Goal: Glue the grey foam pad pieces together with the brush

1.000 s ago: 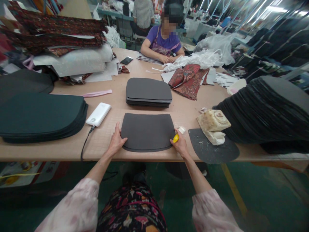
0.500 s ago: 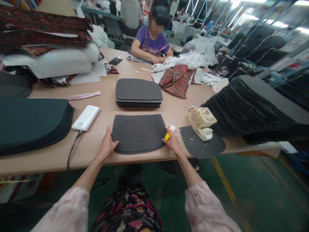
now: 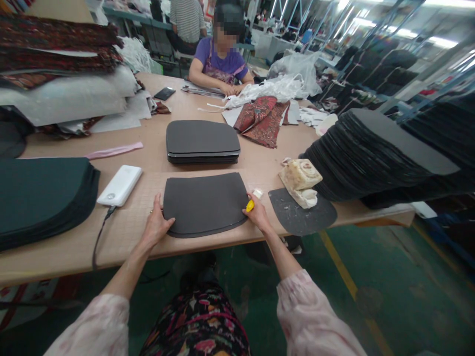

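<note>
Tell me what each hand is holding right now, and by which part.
The left hand presses the dark foam piece at its left edge. The right hand touches its right edge while gripping a small yellow tool; which part is hidden.

White power bank (image 3: 119, 185) w/ cable, foam stack (image 3: 202, 142) behind.

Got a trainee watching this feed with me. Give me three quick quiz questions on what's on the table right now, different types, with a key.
1. True or false: the left hand lies on the white power bank.
2. What colour is the small thing in the right hand?
3. Right behind the dark sheet under both hands lies: A) a stack of like sheets, B) a phone, C) red cloth.

Key
1. False: it rests on the sheet's left edge.
2. Yellow.
3. A.
</note>
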